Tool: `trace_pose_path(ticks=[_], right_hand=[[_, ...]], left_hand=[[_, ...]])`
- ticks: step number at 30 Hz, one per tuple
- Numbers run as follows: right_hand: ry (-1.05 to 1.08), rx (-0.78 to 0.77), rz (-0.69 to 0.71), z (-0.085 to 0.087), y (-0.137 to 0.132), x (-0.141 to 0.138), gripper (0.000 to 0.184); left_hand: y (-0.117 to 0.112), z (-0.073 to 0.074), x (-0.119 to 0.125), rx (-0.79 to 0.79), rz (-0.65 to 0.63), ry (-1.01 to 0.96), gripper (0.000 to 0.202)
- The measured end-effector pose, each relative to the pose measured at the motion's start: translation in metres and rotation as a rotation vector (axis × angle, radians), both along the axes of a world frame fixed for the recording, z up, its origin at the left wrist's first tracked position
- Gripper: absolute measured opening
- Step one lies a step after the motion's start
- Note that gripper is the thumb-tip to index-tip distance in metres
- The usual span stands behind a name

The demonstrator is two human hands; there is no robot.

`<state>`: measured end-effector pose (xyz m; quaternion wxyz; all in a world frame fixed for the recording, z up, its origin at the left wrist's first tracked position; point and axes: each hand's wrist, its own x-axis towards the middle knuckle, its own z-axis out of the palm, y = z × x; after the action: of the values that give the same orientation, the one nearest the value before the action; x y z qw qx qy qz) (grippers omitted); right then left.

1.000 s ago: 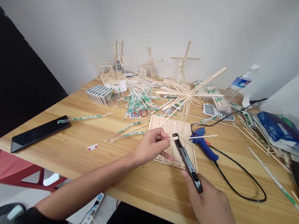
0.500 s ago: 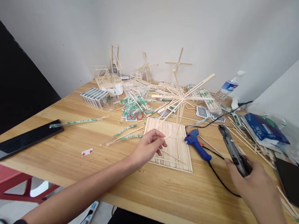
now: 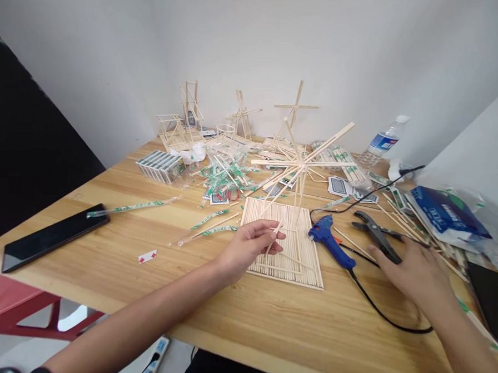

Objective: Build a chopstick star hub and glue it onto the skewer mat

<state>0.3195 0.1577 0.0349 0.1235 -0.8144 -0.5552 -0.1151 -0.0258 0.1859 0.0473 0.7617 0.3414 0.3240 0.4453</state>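
My left hand [image 3: 254,244] pinches a short piece of wooden stick [image 3: 278,227] between thumb and fingers. Below it lies a flat mat of wooden sticks [image 3: 307,261] laid side by side, with a frame of thin sticks on top. A star-shaped stick structure [image 3: 302,165] rises behind the mat. To the right, grey-black hand cutters [image 3: 379,238] rest on the table with handles spread. My right hand [image 3: 420,275] is at their handles, thumb and fingers apart, seemingly not gripping. A blue glue gun [image 3: 330,242] lies between the mat and the cutters.
A black phone [image 3: 53,237], a clear box [image 3: 161,165] and green-printed wrappers [image 3: 227,171] lie on the left and centre. At the back stand stick models [image 3: 191,109]. A water bottle [image 3: 384,140], blue packet [image 3: 448,215] and loose sticks are on the right; the glue gun's cord [image 3: 376,310] loops in front.
My right hand has lowered the cutters onto the table, and its grip has loosened as their handles spread. My left hand stays over the mat, with the small stick turned more upright.
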Motion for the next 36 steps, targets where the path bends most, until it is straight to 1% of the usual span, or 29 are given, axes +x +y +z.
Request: trace_pose_path(ticks=[1,2,3,4,5,6,7,8,9,10,12,14,15,16,18,19,20,22,24,26,29,31,33,36], right_hand=[[0.005,0.046,0.091,0.005,-0.002,-0.01,0.083],[0.022,0.168,0.189,0.009,-0.005,-0.022,0.078],[0.051,0.247,0.316,0.013,-0.007,-0.038,0.067],[0.096,0.257,0.465,0.015,-0.01,-0.055,0.053],[0.143,0.203,0.625,0.016,-0.012,-0.072,0.041],[0.179,0.124,0.756,0.017,-0.014,-0.089,0.033],[0.195,0.031,0.844,0.017,-0.014,-0.104,0.027],[0.209,-0.047,0.887,0.016,-0.014,-0.116,0.022],[0.22,-0.089,0.908,0.016,-0.013,-0.124,0.019],[0.227,-0.116,0.914,0.016,-0.011,-0.129,0.017],[0.249,-0.117,0.914,0.018,-0.005,-0.131,0.017],[0.277,-0.089,0.892,0.021,0.0,-0.127,0.018],[0.341,-0.044,0.856,0.022,0.002,-0.125,0.018],[0.451,0.016,0.808,0.023,0.002,-0.125,0.018],[0.768,0.12,0.711,0.023,0.001,-0.129,0.018],[0.931,0.146,0.68,0.022,-0.001,-0.133,0.019],[1.06,0.15,0.666,0.021,-0.003,-0.139,0.021],[1.168,0.113,0.672,0.017,-0.01,-0.151,0.02],[1.182,0.1,0.678,0.013,-0.015,-0.161,0.017],[1.154,0.121,0.679,0.01,-0.018,-0.166,0.013],[1.037,0.183,0.678,0.007,-0.018,-0.165,0.01],[0.939,0.193,0.685,0.005,-0.018,-0.163,0.009],[0.878,0.187,0.693,0.005,-0.018,-0.162,0.009],[0.837,0.189,0.703,0.005,-0.017,-0.162,0.01]], left_hand=[[0.0,0.001,0.0,-0.002,-0.004,-0.009,0.042],[0.0,0.002,-0.001,-0.004,-0.008,-0.016,0.043],[-0.001,0.003,-0.001,-0.004,-0.011,-0.023,0.044],[-0.001,0.003,0.0,-0.004,-0.011,-0.029,0.044],[-0.001,0.003,0.0,-0.003,-0.008,-0.035,0.044],[-0.001,0.002,0.001,0.0,-0.001,-0.038,0.044],[-0.001,0.002,0.002,0.004,0.009,-0.037,0.044],[0.0,0.0,0.003,0.007,0.02,-0.032,0.044],[0.0,-0.001,0.003,0.007,0.03,-0.023,0.045],[0.001,-0.001,0.004,0.008,0.04,-0.012,0.045],[0.001,-0.001,0.004,0.01,0.049,0.002,0.043],[0.001,0.0,0.004,0.011,0.043,-0.004,0.039],[0.0,0.001,0.004,0.009,0.038,-0.011,0.038],[0.0,0.002,0.004,0.007,0.032,-0.019,0.037],[-0.002,0.003,0.005,0.011,0.024,-0.029,0.034],[-0.003,0.003,0.005,0.022,0.021,-0.024,0.032],[-0.005,0.003,0.006,0.044,0.02,-0.011,0.03],[-0.007,0.002,0.007,0.118,0.02,0.049,0.025],[-0.009,0.001,0.007,0.213,0.003,0.131,0.022],[-0.009,0.001,0.007,0.305,-0.011,0.201,0.021],[-0.009,-0.001,0.005,0.421,0.007,0.307,0.017],[-0.008,-0.003,0.005,0.494,0.019,0.4,0.014],[-0.008,-0.006,0.004,0.546,0.016,0.476,0.013],[-0.009,-0.009,0.004,0.546,-0.009,0.532,0.013]])
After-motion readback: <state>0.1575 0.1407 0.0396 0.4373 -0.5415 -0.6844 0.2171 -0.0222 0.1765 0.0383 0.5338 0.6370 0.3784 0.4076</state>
